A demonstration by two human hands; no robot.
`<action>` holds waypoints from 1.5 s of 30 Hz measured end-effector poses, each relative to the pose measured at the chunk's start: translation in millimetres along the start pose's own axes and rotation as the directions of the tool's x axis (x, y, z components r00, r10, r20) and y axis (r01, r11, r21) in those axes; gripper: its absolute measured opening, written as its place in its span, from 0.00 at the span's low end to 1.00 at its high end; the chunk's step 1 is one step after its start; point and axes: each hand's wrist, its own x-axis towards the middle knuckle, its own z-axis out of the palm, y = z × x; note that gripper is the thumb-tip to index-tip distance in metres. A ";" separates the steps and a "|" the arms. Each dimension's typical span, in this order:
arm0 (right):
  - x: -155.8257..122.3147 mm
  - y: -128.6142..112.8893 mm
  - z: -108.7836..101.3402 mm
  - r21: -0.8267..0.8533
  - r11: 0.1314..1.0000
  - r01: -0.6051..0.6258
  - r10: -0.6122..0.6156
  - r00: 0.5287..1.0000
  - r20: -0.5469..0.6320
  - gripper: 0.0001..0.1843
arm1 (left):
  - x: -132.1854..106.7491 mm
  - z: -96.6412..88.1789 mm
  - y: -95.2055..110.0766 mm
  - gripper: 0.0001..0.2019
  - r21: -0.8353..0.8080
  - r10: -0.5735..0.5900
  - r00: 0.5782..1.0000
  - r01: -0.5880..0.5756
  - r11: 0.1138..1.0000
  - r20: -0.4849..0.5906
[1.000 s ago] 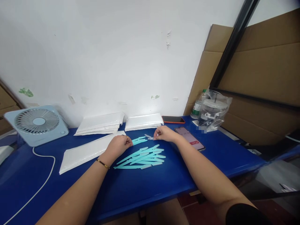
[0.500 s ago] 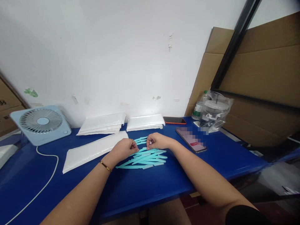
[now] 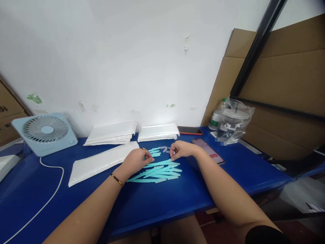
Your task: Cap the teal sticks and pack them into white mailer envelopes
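Observation:
Several thin turquoise eyebrow razors with pale blade covers lie in a loose fan-shaped pile on the blue table. My left hand is pinched closed on the handle end of one razor, just above the pile. At that razor's other end, the fingers of my right hand are closed around the tip, where the cover is mostly hidden. Behind my hands lies a smaller group of turquoise razors. Small clear covers rest between that group and my right hand.
A white padded envelope lies left of the pile, with two envelope stacks along the wall. Two phones, a bottle and a bagged cup stand right. A blue fan with a cable sits left.
My right hand has moved right, away from the small group behind, to the tip of a razor. Clear covers and the rear razors now show between my hands.

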 end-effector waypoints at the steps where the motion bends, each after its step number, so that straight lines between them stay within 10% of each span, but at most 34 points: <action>1: 1.7 -2.0 2.1 -0.003 1.000 0.010 -0.010 1.000 0.008 0.13 | -0.5 0.7 1.9 0.15 -0.008 0.012 1.000 -0.012 1.000 0.015; 8: 12.1 -2.8 10.6 0.011 0.993 0.121 -0.120 0.990 -0.079 0.08 | -0.1 1.3 -0.7 0.12 0.001 0.008 0.996 -0.008 1.000 0.093; 14: 3.4 6.0 -1.1 0.014 0.999 -0.034 0.036 0.971 -0.237 0.10 | -0.7 -8.9 -15.9 0.09 0.085 -0.116 0.993 0.116 0.990 -0.003; 26: -4.7 -9.1 1.1 -0.003 1.000 -0.013 0.013 0.995 0.102 0.13 | -7.4 -3.0 1.5 0.10 0.004 -0.023 0.989 0.022 1.000 0.145; 37: 1.7 2.4 0.6 -0.044 0.997 -0.062 0.050 0.971 -0.234 0.07 | -9.5 -23.4 -19.8 0.12 0.056 -0.177 0.982 0.173 0.983 0.071; 45: 8.5 -39.5 24.9 -0.035 0.986 0.166 -0.167 0.986 -0.030 0.14 | -17.9 -20.1 4.5 0.13 -0.056 -0.066 0.952 0.087 0.995 0.298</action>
